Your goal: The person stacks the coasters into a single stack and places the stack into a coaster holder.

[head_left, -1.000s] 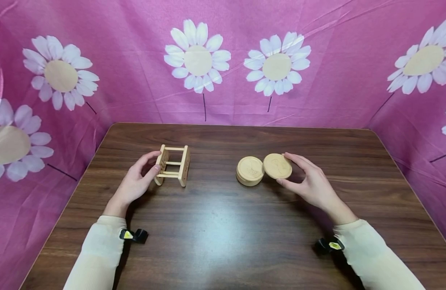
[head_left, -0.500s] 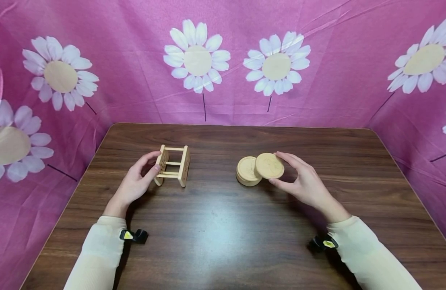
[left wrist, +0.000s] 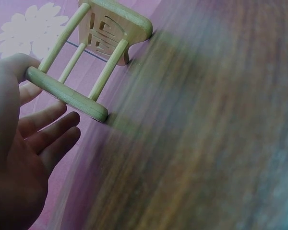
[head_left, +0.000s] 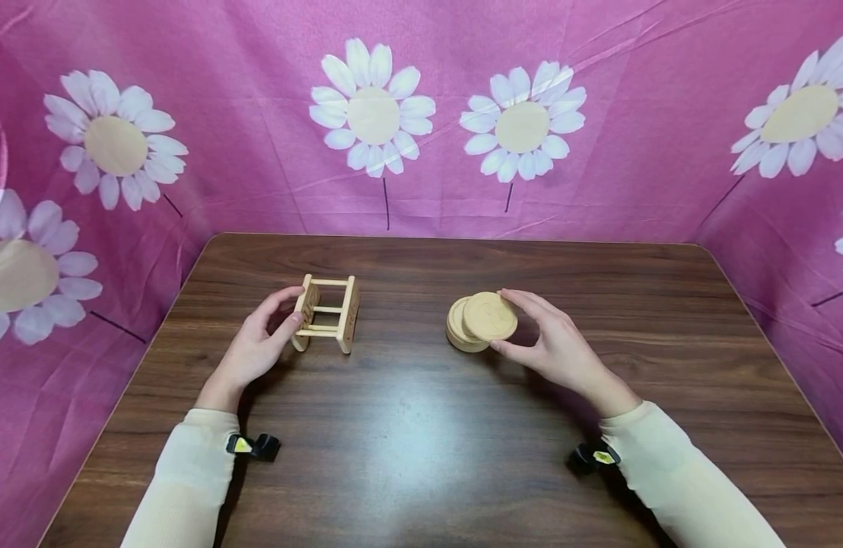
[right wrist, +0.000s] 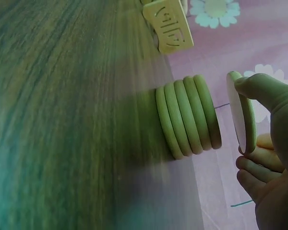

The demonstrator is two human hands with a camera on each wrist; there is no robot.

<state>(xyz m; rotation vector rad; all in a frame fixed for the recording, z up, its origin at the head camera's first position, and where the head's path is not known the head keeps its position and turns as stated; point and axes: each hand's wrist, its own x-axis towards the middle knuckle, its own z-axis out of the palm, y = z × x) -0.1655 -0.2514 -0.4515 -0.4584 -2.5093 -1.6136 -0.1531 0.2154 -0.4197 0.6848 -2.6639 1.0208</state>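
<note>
My left hand [head_left: 253, 346] pinches the left side panel of a small pale wooden coaster rack [head_left: 349, 316] between thumb and forefinger. The rack stands on the table; its cut-out panel [left wrist: 116, 26] and rods show in the left wrist view. In my right hand [head_left: 561, 350] a round wooden coaster [head_left: 490, 316] is pinched at its edge by the thumb and fingers. It overlaps a stack of several like coasters [head_left: 466, 345] in the head view. In the right wrist view a gap separates the held coaster [right wrist: 249, 120] from the stack [right wrist: 187, 117].
Both hands work over a brown wood-grain table [head_left: 408, 472]. A pink cloth [head_left: 257, 175] with white flowers hangs behind it and at both sides. Small black wrist cameras [head_left: 264, 447] sit at the cuffs of the cream sleeves.
My right hand has moved left with the coaster, from the right side of the stack to partly over it. The left hand and the rack have stayed in place.
</note>
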